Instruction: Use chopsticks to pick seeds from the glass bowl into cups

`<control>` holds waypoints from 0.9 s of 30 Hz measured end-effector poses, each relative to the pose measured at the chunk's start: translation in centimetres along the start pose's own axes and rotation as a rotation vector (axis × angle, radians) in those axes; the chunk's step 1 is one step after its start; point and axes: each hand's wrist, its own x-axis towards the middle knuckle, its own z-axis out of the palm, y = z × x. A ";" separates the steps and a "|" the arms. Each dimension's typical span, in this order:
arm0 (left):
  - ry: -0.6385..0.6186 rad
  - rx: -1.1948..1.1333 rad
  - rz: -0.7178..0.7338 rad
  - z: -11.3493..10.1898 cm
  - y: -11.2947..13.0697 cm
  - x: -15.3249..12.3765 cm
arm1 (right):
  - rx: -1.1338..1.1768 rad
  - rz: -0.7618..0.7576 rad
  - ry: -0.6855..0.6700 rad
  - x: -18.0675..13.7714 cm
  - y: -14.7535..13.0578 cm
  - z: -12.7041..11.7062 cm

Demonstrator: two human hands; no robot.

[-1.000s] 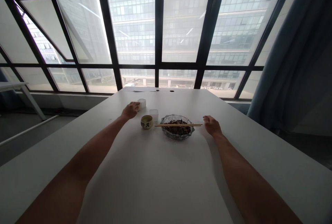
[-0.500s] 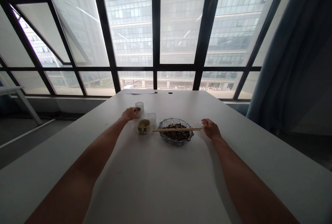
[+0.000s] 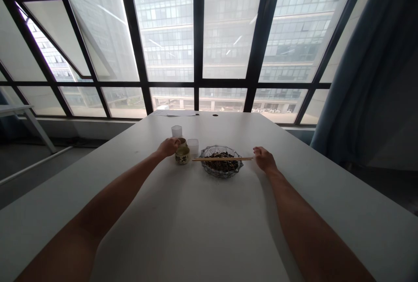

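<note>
In the head view, my left hand (image 3: 168, 147) is closed on the rim of a small ceramic tea cup (image 3: 182, 142), which is partly hidden. Right in front of it stands a similar cup (image 3: 182, 156) with dark characters on its side. A pair of chopsticks (image 3: 222, 159) lies across a clear glass bowl (image 3: 219, 175) holding dark, seed-like pieces (image 3: 224, 166). My right hand (image 3: 264, 159) rests on the table right of the bowl, fingers curled with nothing visible in them, close to the chopsticks' right end.
Two translucent plastic cups stand near the tea cups: one behind (image 3: 176, 131), one to the right (image 3: 193, 146). White paper (image 3: 174, 113) lies at the far edge of the white table (image 3: 209, 221). Beyond are windows, with a blue curtain (image 3: 346, 77) at the right.
My left hand has brought its tea cup right and nearer, away from the rear plastic cup, up close behind the front tea cup. My right hand stays put. The view has shifted slightly.
</note>
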 end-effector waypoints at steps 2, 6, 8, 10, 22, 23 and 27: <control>0.019 -0.006 0.000 0.4 0.5 -0.2 | 0.000 -0.002 -0.001 0.0 0.0 0.0; 0.044 -0.021 0.012 1.3 1.7 -0.5 | -0.004 0.000 -0.005 0.0 0.0 0.0; 0.045 -0.030 0.023 1.6 2.4 -0.4 | -0.007 0.004 -0.009 0.1 0.1 0.1; 0.045 -0.037 0.032 1.8 3.1 -0.4 | -0.009 0.006 -0.011 0.1 0.2 0.1; 0.176 0.032 0.010 1.2 0.9 4.8 | -0.020 -0.010 -0.008 0.1 0.3 0.4; 0.129 0.090 -0.012 1.1 0.1 5.6 | -0.026 -0.016 -0.007 0.1 0.4 0.5; -0.037 0.231 -0.082 1.0 -2.5 8.1 | -0.051 -0.031 -0.007 0.1 0.5 0.7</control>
